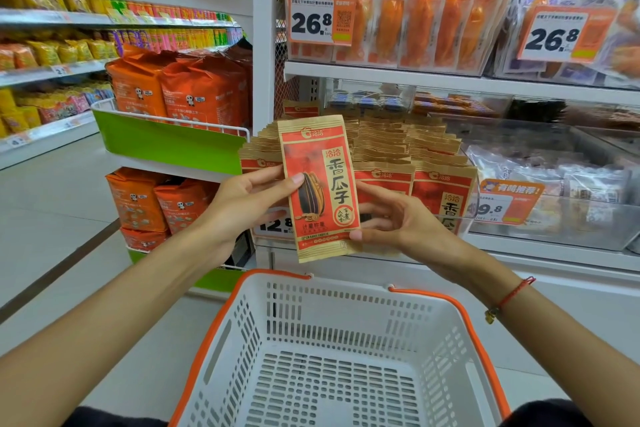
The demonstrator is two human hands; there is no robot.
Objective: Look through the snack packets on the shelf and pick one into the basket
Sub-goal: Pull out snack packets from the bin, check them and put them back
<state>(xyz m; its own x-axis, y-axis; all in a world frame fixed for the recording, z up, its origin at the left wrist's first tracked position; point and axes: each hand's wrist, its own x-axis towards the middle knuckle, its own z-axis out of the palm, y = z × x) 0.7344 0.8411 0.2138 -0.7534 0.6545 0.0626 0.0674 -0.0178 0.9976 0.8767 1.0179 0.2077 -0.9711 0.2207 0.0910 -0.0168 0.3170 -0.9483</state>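
Above the white perforated plastic basket with orange rim and handles (346, 350), both hands hold one red-and-tan paper packet of sunflower seeds (320, 189) upright, front face toward the camera. Left hand (254, 199) pinches the packet's left edge, thumb on the front; right hand (394, 218) grips the lower right edge. Behind it stands the row of matching red-and-tan packets (408, 156) on the white shelf (519, 255). Step in hand: inspection. Next move, as judged: lower the packet straight down and release it inside the basket.

Held packet (320, 187): 洽洽 香瓜子. Upper shelf tags (321, 18) (562, 35): 26.8. Lower tag (506, 202): 9.8, 有鸣推荐.
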